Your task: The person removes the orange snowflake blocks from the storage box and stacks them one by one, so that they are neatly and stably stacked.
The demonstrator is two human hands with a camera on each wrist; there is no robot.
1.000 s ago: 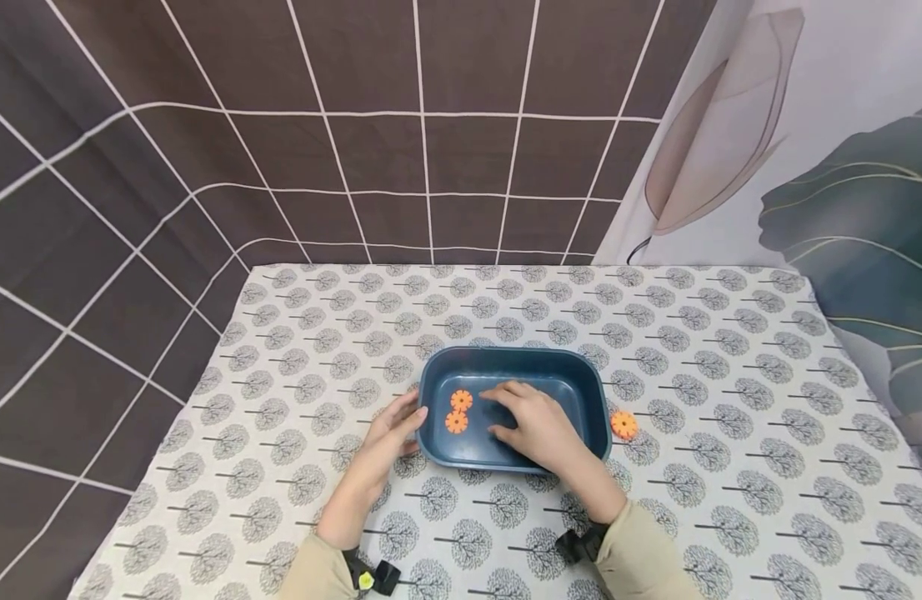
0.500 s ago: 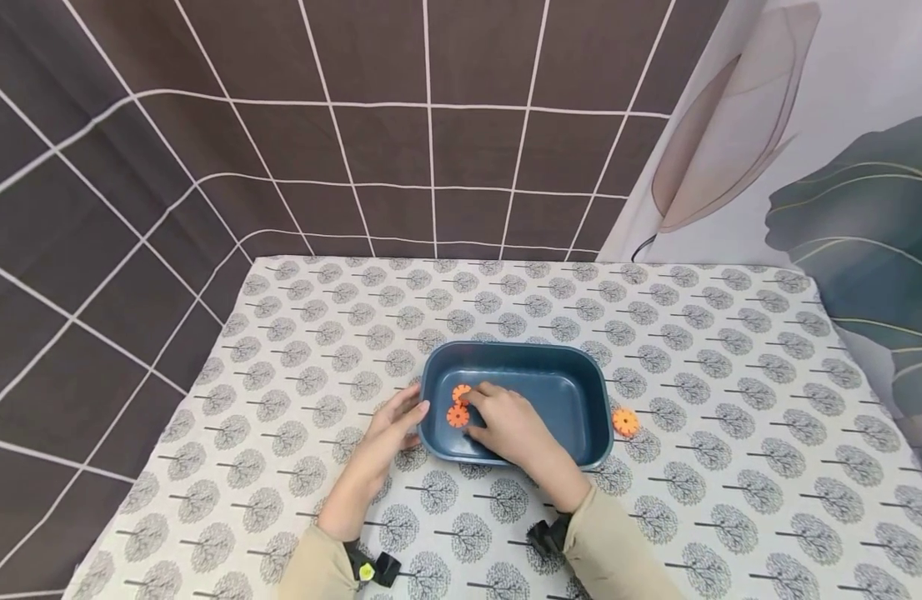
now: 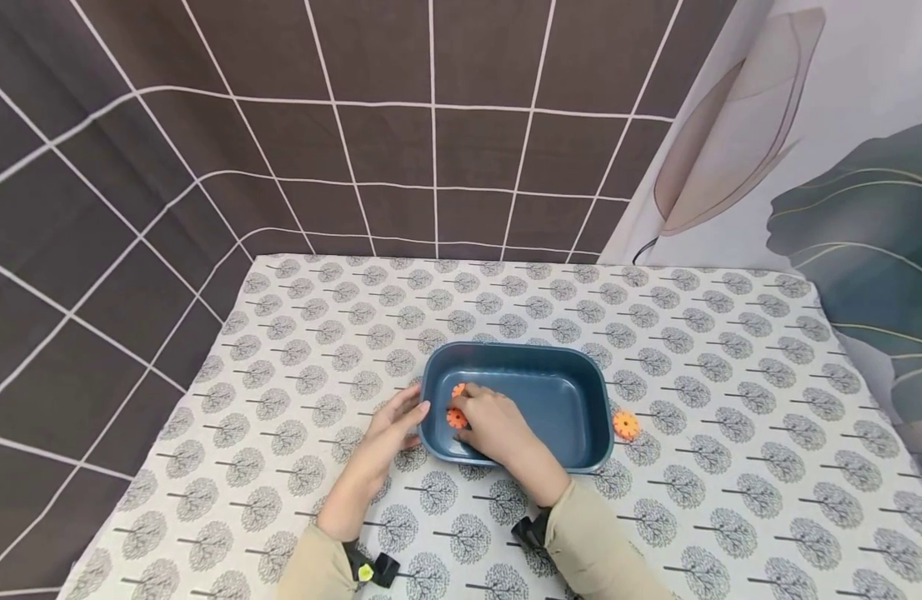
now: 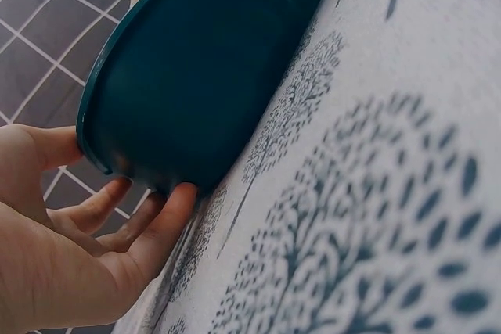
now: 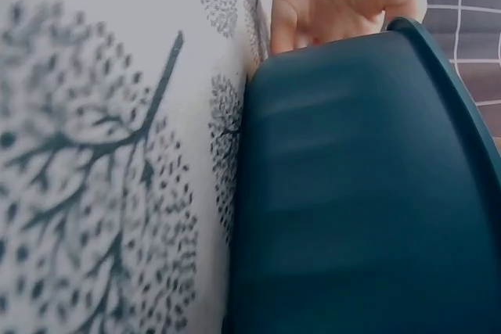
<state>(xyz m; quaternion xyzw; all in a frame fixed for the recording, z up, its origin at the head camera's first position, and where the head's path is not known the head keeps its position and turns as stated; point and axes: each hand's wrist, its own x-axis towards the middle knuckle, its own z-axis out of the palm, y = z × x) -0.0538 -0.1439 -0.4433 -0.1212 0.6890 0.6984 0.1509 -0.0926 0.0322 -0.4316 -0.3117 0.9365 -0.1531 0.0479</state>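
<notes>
A dark blue plastic basin (image 3: 554, 400) rests on the patterned cloth. My left hand (image 3: 392, 425) is at its left end, fingertips against the outer wall (image 4: 180, 107) and thumb at the rim. Inside the basin, near that end, two orange notched discs lie edge to edge, the lower disc (image 3: 455, 419) nearer me and the upper disc (image 3: 458, 390) partly covered. My right hand (image 3: 494, 423) reaches over the near rim, its curled fingers and thumb around the lower disc. Neither wrist view shows the discs; the right wrist view has the basin's outer side (image 5: 360, 170).
A third orange notched disc (image 3: 625, 425) lies on the cloth (image 3: 731, 467) just right of the basin. A dark curtain with white grid lines (image 3: 386, 142) hangs behind the table, and a leaf-patterned curtain (image 3: 866, 200) hangs at the right.
My right hand has moved left inside the basin, from beside the discs to over them, its fingers now covering parts of both. The left hand stays at the basin's left end.
</notes>
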